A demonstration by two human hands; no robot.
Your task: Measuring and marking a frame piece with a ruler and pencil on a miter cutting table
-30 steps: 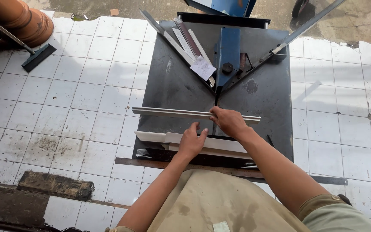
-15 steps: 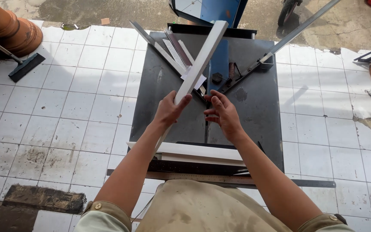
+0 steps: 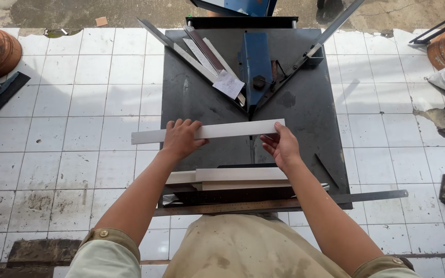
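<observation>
Both hands hold a long white strip (image 3: 209,131) level above the dark work table (image 3: 305,118). Left hand (image 3: 181,138) lies over the strip left of its middle, fingers curled across the top and closed on it. Right hand (image 3: 283,146) pinches the right end between thumb and fingertips. The strip runs left to right, its left end overhanging the table edge above the white floor tiles (image 3: 78,103).

It looks stiff and light, probably a moulding or frame length, though its profile is hard to read from above. Its smooth painted face may slip, and a thin length could flex or chip at the ends, so a two-point hold spread well along it suits it best.

Just nearer lie more pale strips (image 3: 233,176) stacked at the table's near edge, with a long steel ruler (image 3: 366,196) beside them. Farther off, the blue cutter head (image 3: 256,64) sits between two angled fences, loose offcuts (image 3: 207,54) to its left.
</observation>
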